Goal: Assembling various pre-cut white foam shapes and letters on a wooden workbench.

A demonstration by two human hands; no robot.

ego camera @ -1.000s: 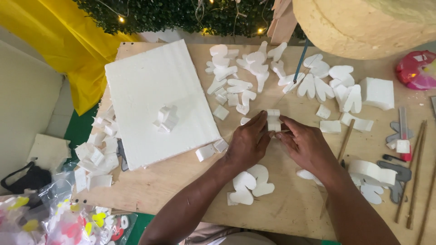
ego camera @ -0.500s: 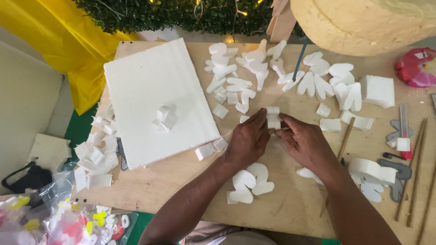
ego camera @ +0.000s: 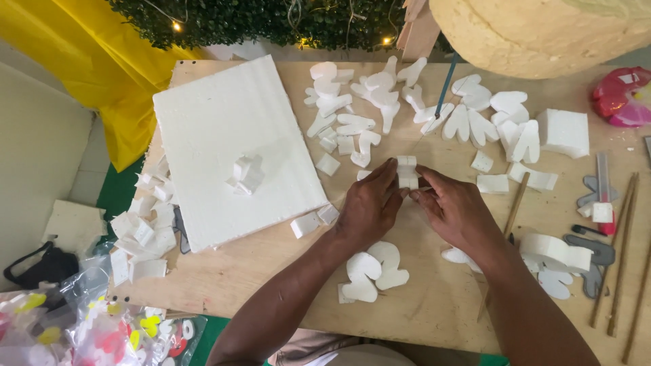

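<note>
The wooden table [ego camera: 434, 298] is lying under everything, and the big white foam slab [ego camera: 230, 142] is sitting on its left half just as it was a second ago, with a small stack of foam offcuts [ego camera: 245, 175] resting on top of it. Above the hands, the scatter of cut white foam shapes [ego camera: 369, 102] is lying in the same spread as before. Nearer the table's front edge, two rounded foam cutouts [ego camera: 374, 268] are lying under the left forearm, unmoved. The left hand [ego camera: 369, 207] and the right hand [ego camera: 456, 211] are still meeting at the middle of the table, scarcely shifted from half a second ago. Between them they are pinching a small white foam piece [ego camera: 407, 171], the left hand's fingers [ego camera: 386, 177] closing narrowly on its left side and the right hand's fingertips closing on its right, so the piece is standing just above the table between both grips.
</note>
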